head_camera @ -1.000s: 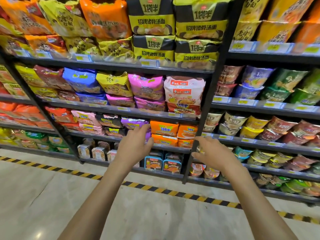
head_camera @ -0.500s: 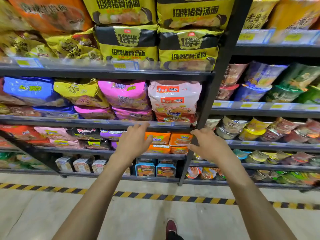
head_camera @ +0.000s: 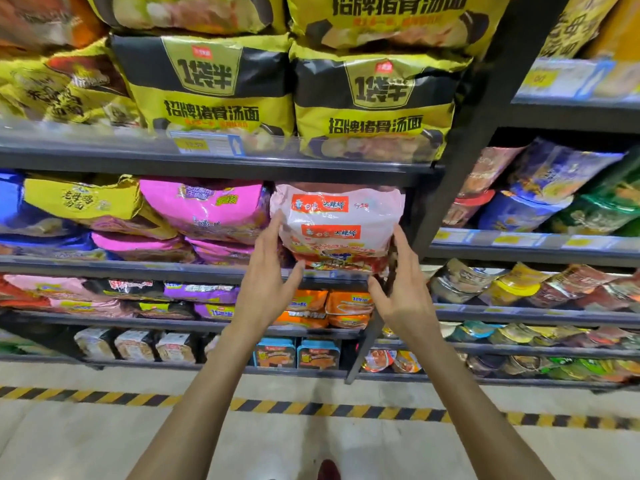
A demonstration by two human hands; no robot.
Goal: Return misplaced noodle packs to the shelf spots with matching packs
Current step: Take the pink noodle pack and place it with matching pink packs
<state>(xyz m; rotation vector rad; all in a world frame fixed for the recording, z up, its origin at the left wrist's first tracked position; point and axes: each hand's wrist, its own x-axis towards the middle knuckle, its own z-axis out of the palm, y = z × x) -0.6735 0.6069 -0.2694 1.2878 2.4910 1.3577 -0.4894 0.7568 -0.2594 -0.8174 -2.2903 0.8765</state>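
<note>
Bare and flat-fingered, our left hand lies along the left edge of the pale-pink glossy noodle pack with red labels, thumb spread under its lower corner. Our right hand mirrors it at the right edge, fingers straight and upright, thumb out; neither curls round the pack yet. Half a second ago both hands hovered lower, at the shelf lip over the orange foil packs; they have risen one tier and bracket the pack, so we judge it is the misplaced one about to be lifted. It stands at the right end of the dark metal shelf tier, against the upright post. To its left that tier holds magenta plastic packs and a yellow crinkled pack, none matching. The tier above carries large black-and-yellow bags. A pale-pink pack on the lower tier, far left, may match; blur prevents certainty. The right bay holds foil-lidded bowl noodles.
</note>
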